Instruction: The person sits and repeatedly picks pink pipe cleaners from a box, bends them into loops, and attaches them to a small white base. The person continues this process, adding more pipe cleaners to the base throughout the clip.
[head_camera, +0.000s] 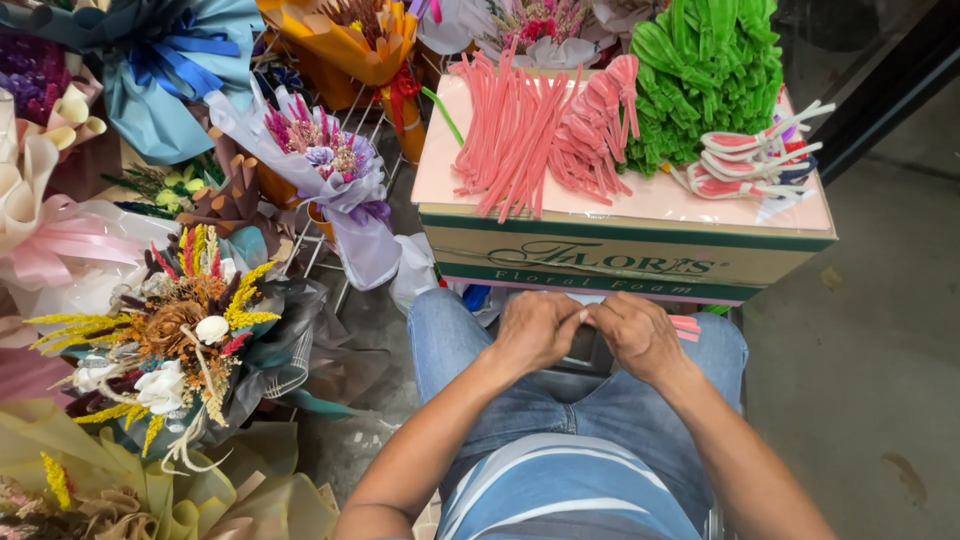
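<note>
Where the knees of a seated person in blue jeans meet a cardboard box, both hands are drawn together, knuckles up. Left hand: fingers curled under, tips meeting those of the other hand. Right hand: likewise curled, with a few pink stems poking out past its far side; whether either hand actually pinches them cannot be told, since the fingertips are hidden.

On the pink sheet covering the box top:
- loose pile of straight pink stems, fanned toward the left;
- bundle of folded pink stems just beside it;
- tall heap of green stems behind and to the right;
- small cluster of white-and-pink loops near the right edge.

On the floor to the left: a dried-flower bouquet with yellow sprays, a lilac-wrapped bouquet, an orange-wrapped one and a blue-wrapped one.
</note>
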